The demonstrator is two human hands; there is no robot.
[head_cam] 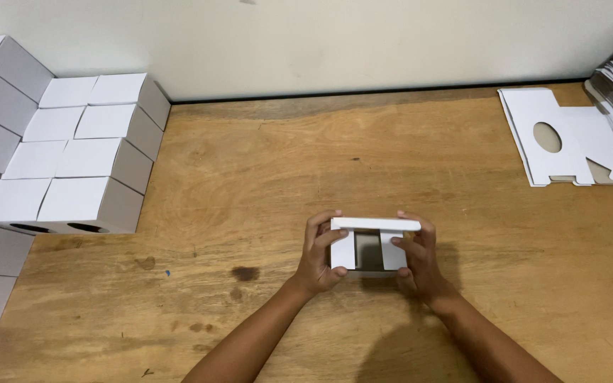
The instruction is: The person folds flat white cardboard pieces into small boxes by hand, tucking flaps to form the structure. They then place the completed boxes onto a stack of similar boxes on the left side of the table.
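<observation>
White carton [375,245] gripped by left hand [318,257] and right hand [418,261] near the wooden counter's [264,184] front edge; folded boxes [72,156] fill its left edge.

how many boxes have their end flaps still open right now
1: the small white box held between the left hand and right hand above the wooden table. The finished boxes stacked at far left look closed, though some sides are hidden.

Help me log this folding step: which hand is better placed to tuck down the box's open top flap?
Probably the right hand: its fingers reach up to the raised flap's edge on the small white box, while the left hand grips the side.
</observation>
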